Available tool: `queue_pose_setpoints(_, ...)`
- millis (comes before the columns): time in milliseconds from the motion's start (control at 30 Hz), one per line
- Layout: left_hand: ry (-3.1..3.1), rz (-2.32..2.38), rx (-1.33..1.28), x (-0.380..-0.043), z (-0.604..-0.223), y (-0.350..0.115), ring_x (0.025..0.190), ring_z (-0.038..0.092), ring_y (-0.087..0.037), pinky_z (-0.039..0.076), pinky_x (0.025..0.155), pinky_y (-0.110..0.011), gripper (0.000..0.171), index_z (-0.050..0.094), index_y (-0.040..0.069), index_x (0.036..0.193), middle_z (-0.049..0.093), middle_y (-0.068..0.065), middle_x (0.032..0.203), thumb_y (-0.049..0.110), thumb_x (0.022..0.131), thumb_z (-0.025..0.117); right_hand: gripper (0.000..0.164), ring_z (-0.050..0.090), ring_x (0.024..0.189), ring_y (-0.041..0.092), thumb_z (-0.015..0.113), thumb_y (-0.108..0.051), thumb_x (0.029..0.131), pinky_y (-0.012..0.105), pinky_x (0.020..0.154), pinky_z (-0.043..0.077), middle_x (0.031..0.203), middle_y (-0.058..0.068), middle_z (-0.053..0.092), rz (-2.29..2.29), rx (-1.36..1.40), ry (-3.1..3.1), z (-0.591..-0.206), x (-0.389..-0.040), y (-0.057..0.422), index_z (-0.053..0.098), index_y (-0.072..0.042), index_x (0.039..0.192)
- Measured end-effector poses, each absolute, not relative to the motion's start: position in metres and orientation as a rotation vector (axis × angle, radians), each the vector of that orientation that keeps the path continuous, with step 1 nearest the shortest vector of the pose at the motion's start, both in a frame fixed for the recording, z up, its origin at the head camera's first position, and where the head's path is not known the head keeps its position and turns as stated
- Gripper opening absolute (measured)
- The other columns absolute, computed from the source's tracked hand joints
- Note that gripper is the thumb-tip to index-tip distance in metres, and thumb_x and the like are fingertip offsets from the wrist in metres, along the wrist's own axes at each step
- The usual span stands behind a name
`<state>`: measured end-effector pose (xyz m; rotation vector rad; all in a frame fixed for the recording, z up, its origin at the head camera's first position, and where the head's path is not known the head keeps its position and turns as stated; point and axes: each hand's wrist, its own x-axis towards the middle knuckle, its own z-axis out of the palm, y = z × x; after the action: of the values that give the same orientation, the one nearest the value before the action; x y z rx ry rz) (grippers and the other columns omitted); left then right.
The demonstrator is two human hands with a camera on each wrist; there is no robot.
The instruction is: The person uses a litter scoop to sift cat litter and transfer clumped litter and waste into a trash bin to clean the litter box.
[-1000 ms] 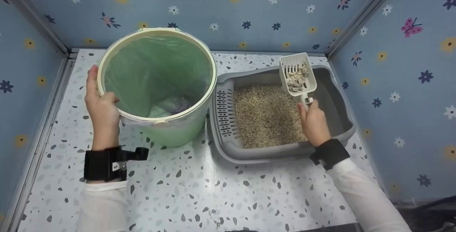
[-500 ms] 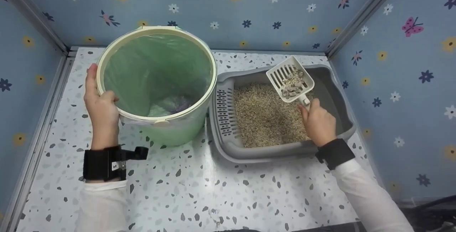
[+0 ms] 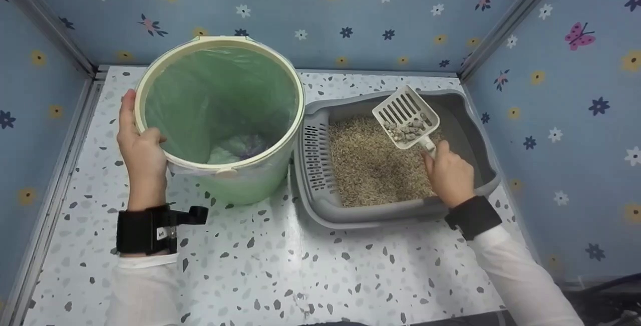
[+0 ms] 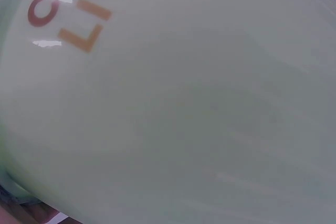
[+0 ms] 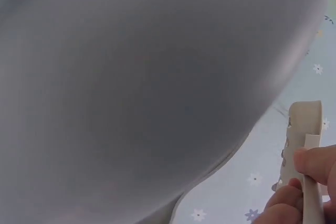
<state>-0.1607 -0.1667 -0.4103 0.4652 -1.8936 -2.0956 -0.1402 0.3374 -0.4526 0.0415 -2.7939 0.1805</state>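
Observation:
In the head view my right hand [image 3: 452, 175] grips the handle of a pale slotted litter scoop [image 3: 400, 103]. The scoop is held over a grey litter box [image 3: 360, 215], its handle end toward me. Greyish clumps [image 3: 408, 129] lie in the scoop near the handle, with the slots beyond them bare. Granular litter [image 3: 373, 166] covers the floor of the box. On the left, my left hand [image 3: 142, 150] holds a green trash can [image 3: 245, 186] by its side, thumb at the cream rim. The right wrist view shows fingers around the scoop handle [image 5: 313, 203].
A green liner [image 3: 175, 105] lines the can, with something crumpled and purplish low inside. The can stands close beside the box's perforated end [image 3: 316, 158]. Flowered blue panels [image 3: 325, 15] close off the back and sides of the speckled white surface [image 3: 260, 271].
My right hand has turned the scoop leftward and lowered it slightly. The clumps have slid toward the handle and less loose litter shows among them. My left hand keeps its hold on the trash can.

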Motion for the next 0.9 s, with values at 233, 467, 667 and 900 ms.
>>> queue_pose_setpoints(233,-1.895,-2.090,0.476,-0.162,-0.411,-0.167,0.139,0.021,-0.007,0.029,0.110,-0.032,0.087,0.025,0.028,0.150,0.022,0.012,0.154,-0.016,0.074,0.027,0.042,0.055,0.061,0.033,0.046,-0.039,0.097,0.046,0.052,0.044,0.067,0.013,0.052,0.516,-0.060,-3.112,-0.439,-0.143,0.339,0.053,0.003,0.100)
queue_pose_setpoints(467,-1.892,-2.099,0.463,-0.161,-0.410,-0.167,0.140,0.020,-0.009,0.028,0.111,-0.034,0.087,0.024,0.028,0.150,0.019,0.012,0.155,-0.016,0.075,0.027,0.039,0.036,0.049,0.010,0.042,-0.033,0.100,0.025,0.045,0.032,0.062,-0.002,0.042,1.005,-0.031,-3.239,-0.429,-0.150,0.341,0.058,0.001,0.088)
queue_pose_setpoints(667,-1.907,-2.087,0.467,-0.161,-0.410,-0.167,0.140,0.020,-0.008,0.030,0.110,-0.034,0.088,0.024,0.028,0.150,0.019,0.012,0.155,-0.016,0.074,0.027,0.040,0.035,0.041,0.003,0.041,-0.034,0.100,0.021,0.037,0.032,0.055,-0.006,0.043,1.405,-0.110,-3.267,-0.427,-0.147,0.341,0.057,0.002,0.090)
queue_pose_setpoints(900,-1.907,-2.072,0.457,-0.162,-0.412,-0.167,0.140,0.020,-0.008,0.028,0.111,-0.033,0.086,0.024,0.026,0.150,0.019,0.011,0.155,-0.016,0.075,0.027,0.041,0.037,0.049,0.008,0.042,-0.035,0.099,0.024,0.043,0.034,0.061,-0.004,0.044,1.136,-0.030,-3.267,-0.428,-0.146,0.343,0.060,-0.001,0.087)
